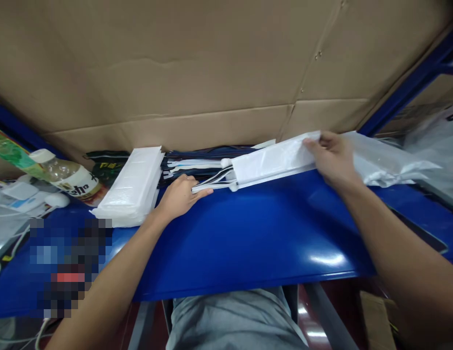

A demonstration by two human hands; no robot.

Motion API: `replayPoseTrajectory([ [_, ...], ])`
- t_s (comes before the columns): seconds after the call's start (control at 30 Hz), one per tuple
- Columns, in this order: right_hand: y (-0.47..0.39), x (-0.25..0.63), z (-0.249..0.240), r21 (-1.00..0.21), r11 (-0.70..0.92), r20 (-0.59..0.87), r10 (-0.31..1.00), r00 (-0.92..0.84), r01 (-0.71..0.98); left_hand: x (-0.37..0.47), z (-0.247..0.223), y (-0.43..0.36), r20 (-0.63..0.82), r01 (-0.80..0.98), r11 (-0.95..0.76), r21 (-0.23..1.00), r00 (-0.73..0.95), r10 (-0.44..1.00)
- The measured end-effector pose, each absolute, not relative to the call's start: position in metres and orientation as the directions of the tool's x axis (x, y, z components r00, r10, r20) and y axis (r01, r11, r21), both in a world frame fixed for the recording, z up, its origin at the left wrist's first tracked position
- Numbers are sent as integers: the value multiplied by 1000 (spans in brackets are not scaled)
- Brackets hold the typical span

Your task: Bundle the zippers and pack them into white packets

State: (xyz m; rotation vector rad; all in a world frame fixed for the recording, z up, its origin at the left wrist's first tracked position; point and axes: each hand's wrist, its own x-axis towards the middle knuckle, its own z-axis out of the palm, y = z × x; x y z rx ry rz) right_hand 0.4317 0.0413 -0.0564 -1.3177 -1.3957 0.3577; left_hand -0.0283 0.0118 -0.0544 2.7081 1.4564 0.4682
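Observation:
My left hand (182, 194) is closed around a bundle of thin black and white strips (215, 183), thumb along the near side. The strips run right, into or under the left end of a long flat white packet (273, 163); which one I cannot tell. My right hand (334, 158) pinches the packet's right end between thumb and fingers, lifting it slightly off the blue table (248, 233). Behind my left hand lie more dark and white strips (190, 167) that look like zippers. Left of that hand stands a stack of white packets (129, 182).
A drink bottle (67, 177) leans at the left near white cables and adapters (29, 197). Clear plastic bags (383, 158) lie to the right, and a dark flat device (418, 228) is by my right forearm. A cardboard wall (175, 73) closes off the back.

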Motion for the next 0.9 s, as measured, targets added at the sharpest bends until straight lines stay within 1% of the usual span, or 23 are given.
replayPoseTrajectory([
  [0.07, 46, 452, -52, -762, 377, 612, 685, 394, 527, -34, -55, 14, 225, 829, -555, 76, 528, 819],
  [0.13, 50, 471, -49, -708, 415, 700, 522, 488, 572, -36, -55, 15, 199, 842, -540, 8, 528, 826],
  [0.2, 54, 481, -46, -678, 446, 735, 400, 548, 584, -37, -53, 14, 196, 858, -514, -16, 506, 840],
  [0.23, 55, 483, -44, -677, 467, 735, 383, 560, 569, -36, -52, 13, 208, 866, -501, -14, 492, 845],
  [0.37, 52, 478, -38, -671, 528, 740, 429, 519, 520, -30, -42, 5, 282, 877, -481, -3, 463, 841],
  [0.47, 46, 478, -29, -650, 497, 757, 367, 540, 575, -26, -36, 0, 279, 875, -483, -16, 468, 838],
  [0.53, 43, 484, -22, -680, 449, 730, 342, 592, 580, -25, -36, -1, 253, 874, -485, -7, 471, 845],
  [0.6, 42, 492, -17, -703, 455, 705, 349, 617, 547, -26, -38, 0, 226, 875, -482, 28, 465, 856],
  [0.7, 46, 503, -19, -700, 489, 707, 375, 599, 521, -30, -42, 3, 194, 865, -484, 134, 456, 869],
  [0.77, 51, 506, -24, -725, 449, 686, 396, 611, 523, -31, -45, 4, 217, 854, -483, 191, 443, 870],
  [0.83, 56, 506, -30, -751, 412, 659, 407, 633, 517, -32, -48, 6, 262, 852, -480, 208, 424, 867],
  [0.9, 60, 504, -35, -750, 420, 656, 381, 651, 511, -32, -49, 8, 285, 849, -487, 204, 424, 859],
])
